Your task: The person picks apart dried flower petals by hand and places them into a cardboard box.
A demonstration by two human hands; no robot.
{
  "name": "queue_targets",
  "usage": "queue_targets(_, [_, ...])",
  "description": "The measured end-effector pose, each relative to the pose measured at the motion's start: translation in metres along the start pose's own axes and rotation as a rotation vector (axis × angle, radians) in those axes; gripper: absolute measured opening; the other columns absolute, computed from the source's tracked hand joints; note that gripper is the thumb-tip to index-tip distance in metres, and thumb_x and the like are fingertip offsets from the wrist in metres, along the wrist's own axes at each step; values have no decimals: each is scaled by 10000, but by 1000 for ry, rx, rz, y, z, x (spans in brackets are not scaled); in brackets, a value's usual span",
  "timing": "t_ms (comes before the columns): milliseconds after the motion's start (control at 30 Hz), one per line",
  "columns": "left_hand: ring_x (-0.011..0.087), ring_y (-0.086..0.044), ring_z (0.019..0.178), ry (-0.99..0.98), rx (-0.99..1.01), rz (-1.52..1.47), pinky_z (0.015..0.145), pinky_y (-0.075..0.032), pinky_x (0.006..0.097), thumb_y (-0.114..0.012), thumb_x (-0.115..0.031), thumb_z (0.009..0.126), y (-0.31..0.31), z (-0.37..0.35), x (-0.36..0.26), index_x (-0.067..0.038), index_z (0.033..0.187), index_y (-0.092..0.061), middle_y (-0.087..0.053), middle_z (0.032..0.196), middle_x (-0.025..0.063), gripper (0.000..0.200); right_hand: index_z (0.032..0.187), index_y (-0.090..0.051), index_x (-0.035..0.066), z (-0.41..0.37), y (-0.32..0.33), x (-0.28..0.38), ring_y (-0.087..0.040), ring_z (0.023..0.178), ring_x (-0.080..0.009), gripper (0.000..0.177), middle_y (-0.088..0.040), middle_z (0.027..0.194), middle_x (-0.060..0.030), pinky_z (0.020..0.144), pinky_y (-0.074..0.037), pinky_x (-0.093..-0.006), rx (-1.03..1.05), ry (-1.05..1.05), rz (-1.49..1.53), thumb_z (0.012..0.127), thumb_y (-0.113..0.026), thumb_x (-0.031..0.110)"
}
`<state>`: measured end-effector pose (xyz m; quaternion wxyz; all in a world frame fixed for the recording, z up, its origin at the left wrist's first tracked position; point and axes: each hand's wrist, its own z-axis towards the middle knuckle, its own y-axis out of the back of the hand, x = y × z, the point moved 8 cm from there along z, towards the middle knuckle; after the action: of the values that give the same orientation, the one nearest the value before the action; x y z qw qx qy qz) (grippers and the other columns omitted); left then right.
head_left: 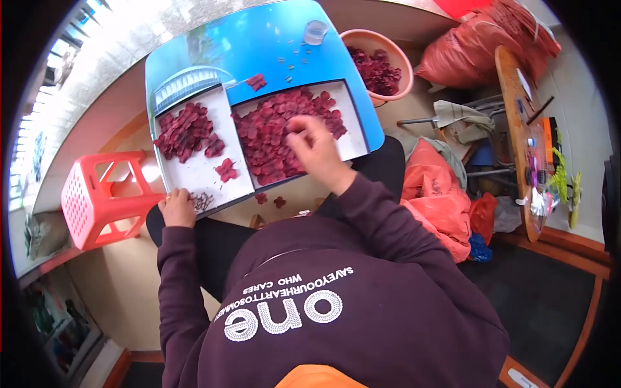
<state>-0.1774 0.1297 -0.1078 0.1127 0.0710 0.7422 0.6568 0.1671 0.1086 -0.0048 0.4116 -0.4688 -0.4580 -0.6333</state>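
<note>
My right hand [317,150] is over the heap of dark red fabric petals [275,129] in the right-hand white tray [352,132]. Its thumb and fingers are pinched together; what lies between them is too small to make out. At the near left corner of the left-hand white tray [223,187], my left hand [177,208] has its fingers curled beside a small pile of thin dark stems [200,202]. Whatever it may hold is hidden. That tray also has a smaller petal pile [186,132] and one separate red flower [226,170].
A blue table [272,32] bears the trays, a clear cup [315,32], small scattered bits and a loose flower [256,82]. A pink tub [406,71] of petals stands right. A red stool [97,200] is left; red bags [436,194] lie right.
</note>
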Motion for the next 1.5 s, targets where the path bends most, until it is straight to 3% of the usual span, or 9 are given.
queue_targets(267, [195, -592, 685, 109, -443, -903, 635, -472, 285, -544, -133, 904, 25, 56, -52, -40, 994, -633, -647, 808, 83, 156, 922, -611, 27, -16, -61, 20, -484, 634, -96, 90, -584, 761, -20, 582, -406, -218, 369, 84, -101, 857, -554, 53])
queue_targets(300, [174, -602, 689, 252, -383, -805, 634, -474, 264, -553, -143, 905, 4, 8, 3, -24, 991, -639, -653, 828, 91, 171, 930, -610, 29, -31, -91, 19, -483, 635, -90, 91, -586, 763, -16, 580, -403, -213, 449, 8, -67, 862, -558, 61])
queue_targets(400, [200, -645, 779, 446, -290, -1615, 679, -502, 257, -511, -154, 942, -5, 9, -8, 53, 1076, -582, -666, 949, 164, 256, 953, -609, 37, -36, -114, 8, -480, 642, -72, 98, -589, 769, -6, 579, -394, -197, 516, -98, -11, 875, -564, 77])
queue_targets(667, [190, -562, 1005, 263, 168, -2537, 865, -427, 371, -506, -244, 943, 40, -18, -84, -22, 1135, -578, -623, 1124, 130, 302, 965, -604, 35, -38, -142, 40, -503, 686, -70, 91, -598, 843, -25, 619, -427, -186, 423, -34, 107, 886, -572, 70])
queue_targets(867, [212, -494, 1097, 264, 219, -2425, 904, -388, 437, -493, -242, 934, 44, -23, -125, -37, 1159, -564, -590, 1150, 133, 313, 954, -604, 29, -46, -134, 18, -537, 741, -78, 86, -606, 894, -27, 677, -458, -191, 460, -165, 158, 870, -596, 39])
queue_targets(1033, [225, -533, 1018, 278, 398, -2527, 866, -410, 422, -496, -240, 925, 11, -23, -148, -50, 1131, -566, -600, 1044, 121, 289, 868, -624, 19, -43, -99, 39, -514, 643, -98, 51, -582, 905, -53, 569, -442, -200, 276, 181, 265, 817, -626, 20])
queue_targets(1200, [217, -559, 914, 347, 787, -2527, 823, -427, 390, -508, -226, 917, 14, -43, -190, -58, 1073, -577, -604, 975, 100, 239, 888, -640, 17, -50, -89, 42, -562, 725, -97, 54, -626, 893, -46, 661, -484, -193, 386, 128, 384, 836, -652, 23])
queue_targets(1333, [190, -569, 824, 458, 543, -2295, 783, -437, 350, -516, -225, 914, 15, -39, -169, -60, 1001, -592, -601, 913, 84, 201, 847, -655, 26, -52, -76, 24, -575, 670, -81, 20, -635, 817, -45, 576, -436, -161, 381, -231, 577, 834, -640, 31])
queue_targets(1500, [110, -521, 705, -78, 143, -1832, 667, -423, 244, -520, -170, 908, 64, -11, -158, -49, 900, -581, -578, 810, 35, 136, 850, -652, 30, -57, -62, 16, -569, 618, -71, 23, -623, 710, -28, 555, -432, -153, 514, -148, 251, 845, -636, 45])
